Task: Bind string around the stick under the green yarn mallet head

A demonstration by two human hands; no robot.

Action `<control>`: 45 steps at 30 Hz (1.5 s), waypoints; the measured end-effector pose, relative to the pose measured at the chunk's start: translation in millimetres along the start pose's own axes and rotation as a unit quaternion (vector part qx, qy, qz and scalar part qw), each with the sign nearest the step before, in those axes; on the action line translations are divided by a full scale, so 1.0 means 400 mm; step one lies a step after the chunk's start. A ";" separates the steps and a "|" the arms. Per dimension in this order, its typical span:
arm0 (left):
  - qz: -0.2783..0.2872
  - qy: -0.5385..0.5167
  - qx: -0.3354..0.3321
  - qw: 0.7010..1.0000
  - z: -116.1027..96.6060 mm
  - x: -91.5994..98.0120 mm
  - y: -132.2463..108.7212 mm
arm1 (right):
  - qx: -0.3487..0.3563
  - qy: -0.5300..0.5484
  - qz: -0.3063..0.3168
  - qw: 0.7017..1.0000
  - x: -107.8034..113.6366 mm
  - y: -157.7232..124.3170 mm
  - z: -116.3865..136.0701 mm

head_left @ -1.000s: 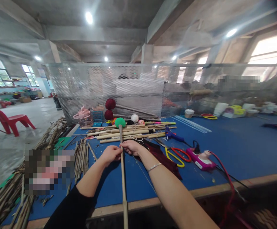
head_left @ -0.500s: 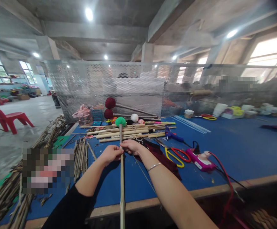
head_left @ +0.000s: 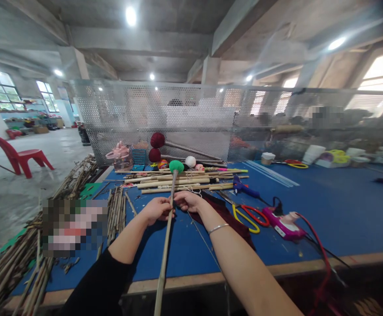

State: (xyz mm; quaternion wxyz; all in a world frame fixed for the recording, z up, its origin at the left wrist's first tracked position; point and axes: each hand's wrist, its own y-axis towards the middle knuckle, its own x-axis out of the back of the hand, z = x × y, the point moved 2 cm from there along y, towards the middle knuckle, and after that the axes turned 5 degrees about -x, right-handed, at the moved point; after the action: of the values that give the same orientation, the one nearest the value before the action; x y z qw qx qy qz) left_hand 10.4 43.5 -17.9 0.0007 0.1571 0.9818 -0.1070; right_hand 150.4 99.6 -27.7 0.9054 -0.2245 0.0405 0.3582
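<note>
The stick (head_left: 164,259) leaves the bottom edge (end unseen).

Bright ceiling lamps, window glare right, warped edges.

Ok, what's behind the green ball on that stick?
A row of bamboo sticks lying crosswise, two dark red balls, a white ball, then the mesh screen. The green ball covers whatever lies directly behind it.

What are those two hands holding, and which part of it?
A bamboo stick tipped with a green ball. The left hand and right hand grip its shaft, below the ball.
</note>
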 end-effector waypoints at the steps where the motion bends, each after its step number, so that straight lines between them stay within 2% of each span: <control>1: 0.001 -0.003 -0.001 1.000 -0.001 -0.002 -0.001 | 0.009 -0.011 -0.005 1.000 -0.001 0.001 -0.001; 7: -0.052 -0.022 -0.002 0.998 0.007 -0.022 0.007 | 0.033 -0.043 -0.055 0.997 -0.016 0.005 -0.010; 10: -0.079 -0.111 0.006 0.991 0.015 -0.035 0.018 | 0.033 -0.048 -0.081 0.995 -0.022 0.004 -0.008; 13: -0.088 -0.205 0.033 0.974 0.014 -0.037 0.025 | 0.032 -0.047 -0.080 0.995 -0.024 0.005 -0.006; 15: -0.090 -0.229 0.052 0.968 0.009 -0.032 0.027 | 0.033 -0.040 -0.078 0.996 -0.021 0.008 -0.007; 20: -0.086 -0.254 0.080 0.960 0.003 -0.018 0.031 | 0.043 -0.037 -0.093 0.994 -0.020 0.011 -0.010; 28: -0.122 -0.263 0.101 0.952 0.017 -0.020 0.038 | 0.067 -0.053 -0.147 0.985 -0.030 0.013 -0.005; 34: -0.148 -0.266 0.065 0.950 0.013 -0.033 0.037 | 0.060 -0.056 -0.205 0.975 -0.034 0.015 -0.001; 37: -0.153 -0.264 0.063 0.950 0.016 -0.034 0.037 | 0.049 -0.049 -0.189 0.980 -0.030 0.016 -0.003; 40: -0.144 -0.204 0.040 0.967 0.019 -0.027 0.033 | 0.024 -0.047 -0.130 0.990 -0.024 0.016 -0.005; 42: -0.134 -0.067 -0.004 0.989 0.018 -0.014 0.028 | 0.015 -0.046 -0.108 0.993 -0.021 0.015 -0.005; 43: -0.139 0.022 -0.039 0.989 0.015 -0.005 0.025 | 0.016 -0.046 -0.109 0.993 -0.019 0.014 -0.004; 45: -0.167 0.179 -0.107 0.964 0.010 0.012 0.020 | 0.018 -0.049 -0.121 0.991 -0.018 0.013 -0.004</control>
State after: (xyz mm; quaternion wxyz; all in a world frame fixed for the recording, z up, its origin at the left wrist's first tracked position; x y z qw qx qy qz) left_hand 8.2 51.7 -23.6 -0.1760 0.0061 0.9839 0.0300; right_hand 141.6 97.7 -29.4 0.9468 -0.1932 -0.0247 0.2562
